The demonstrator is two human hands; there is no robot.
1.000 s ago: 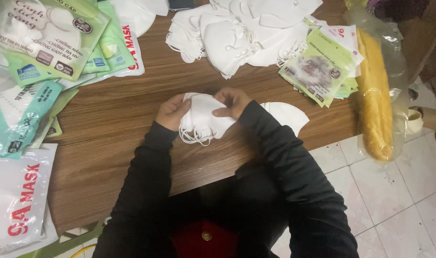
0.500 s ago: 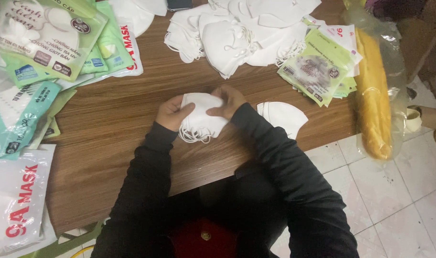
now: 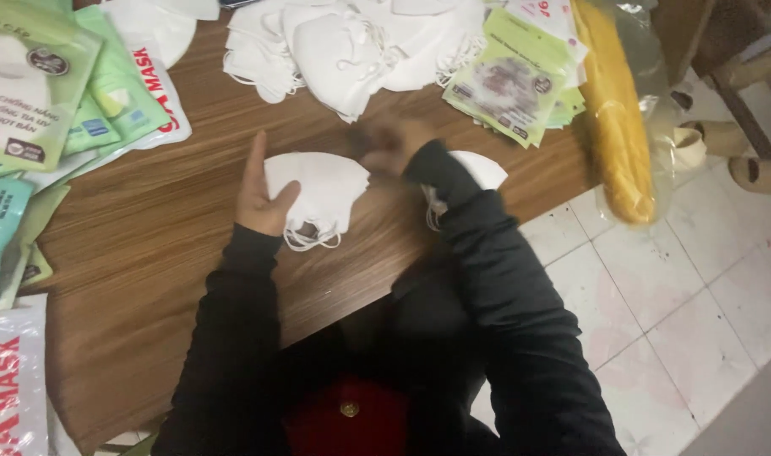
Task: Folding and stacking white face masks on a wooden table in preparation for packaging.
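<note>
White and folded flat, a face mask (image 3: 318, 187) lies on the brown wooden table (image 3: 149, 253), with its ear loops trailing off the near edge. The left hand (image 3: 263, 192) rests at the mask's left side, fingers straight and pointing away from the person, the thumb pressed onto the fabric so that it pins the mask down. The right hand (image 3: 389, 142) is raised just beyond the mask's right corner and is blurred; whether it is spread or closed cannot be told. Both forearms, in black sleeves, angle inward from the body. A second white mask (image 3: 478, 169) lies partly under the right sleeve. A heap of loose masks (image 3: 351, 42) sits farther back, beside green packets (image 3: 512, 80).
</note>
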